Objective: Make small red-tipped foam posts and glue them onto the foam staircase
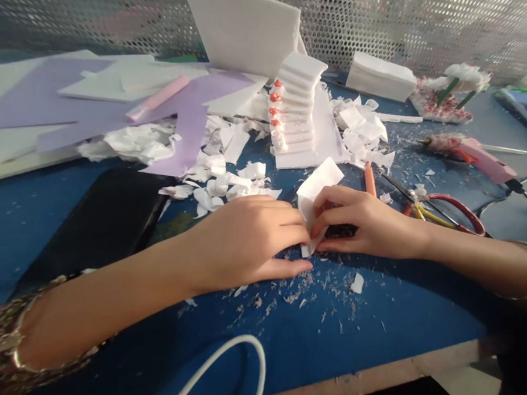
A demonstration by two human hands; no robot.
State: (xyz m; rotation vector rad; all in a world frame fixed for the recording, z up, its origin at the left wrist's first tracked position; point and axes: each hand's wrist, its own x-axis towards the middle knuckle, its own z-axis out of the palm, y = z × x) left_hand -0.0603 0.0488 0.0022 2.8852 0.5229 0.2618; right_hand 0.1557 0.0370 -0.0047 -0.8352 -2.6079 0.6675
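A small white paper piece [320, 184] stands at a slant on the blue table, curled at its lower end. My right hand [367, 223] has its fingers bent and closed on the lower part of that paper. From the other side, my left hand [257, 237] reaches over flat, its fingers stretched out and their tips at the paper's lower left edge. The left thumb lies apart from the fingers, near the table. Just beyond the paper is a stack of white folded pieces [300, 107] with small red-orange decorations along one side.
Torn paper scraps [217, 179] surround the stack. A black phone-like slab [98, 224] lies left. On the right are scissors [454, 208], an orange stick [369, 179] and a pink glue gun [477, 152]. A white cable [228, 344] loops in front. Purple sheets [44, 95] lie behind.
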